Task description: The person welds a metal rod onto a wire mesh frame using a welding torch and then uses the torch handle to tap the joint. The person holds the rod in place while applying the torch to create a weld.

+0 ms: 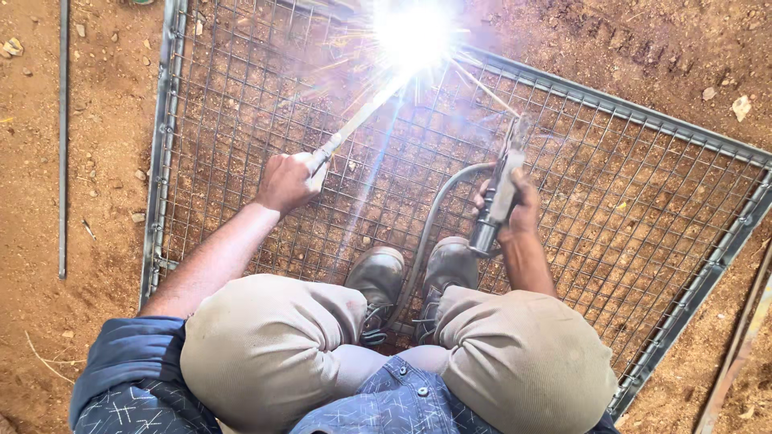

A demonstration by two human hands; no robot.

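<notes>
Gripping a thin, stiff rod (pixel 354 122) at its near end, the left hand (pixel 283 182) is fisted; the right hand (pixel 515 210) wraps the heavier holder (pixel 498 201), safest held mid-handle.

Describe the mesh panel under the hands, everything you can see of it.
The mesh panel is a grey metal frame filled with a fine square wire grid, lying flat on reddish dirt, skewed to the view. Soil shows through the grid. The person squats on it, both boots on the wire. A bright spark flares at its far edge, hiding that part. The left hand holds a thin rod reaching to the spark; the right hand holds a handled tool with a hose above the wire.
</notes>
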